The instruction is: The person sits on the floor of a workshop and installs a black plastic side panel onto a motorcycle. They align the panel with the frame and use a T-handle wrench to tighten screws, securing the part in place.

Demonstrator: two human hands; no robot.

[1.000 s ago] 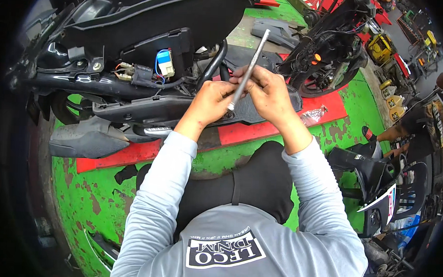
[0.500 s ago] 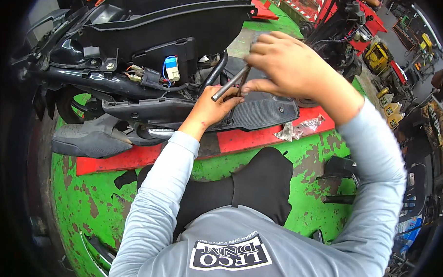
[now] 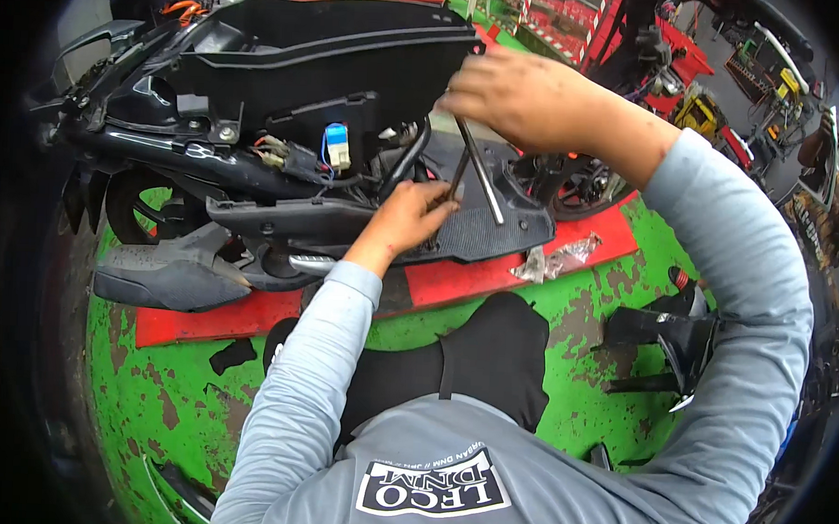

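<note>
A metal T-handle wrench [image 3: 483, 179] stands over the footboard [image 3: 522, 230] of a partly stripped black scooter [image 3: 296, 216]. My right hand [image 3: 513, 97] is closed over the top of the wrench, its fingers curled on one end of the crossbar. The other end sticks out toward me. Lower down, my left hand [image 3: 404, 223] has thumb and fingers around the slim shaft, close to the scooter's frame. The wrench's tip and what it meets are hidden by my left fingers and the bodywork.
The scooter's black storage bin [image 3: 325, 60] and a blue-and-white connector [image 3: 337, 146] sit beyond my left hand. Clear plastic bags [image 3: 558, 258] lie on the red platform [image 3: 437, 286]. Black parts [image 3: 662, 340] rest on the green floor at right.
The crossbar has swung round: its free end pointed left over my left hand and now points toward me, to the right. My right hand has shifted slightly left; my left hand stays low on the shaft.
</note>
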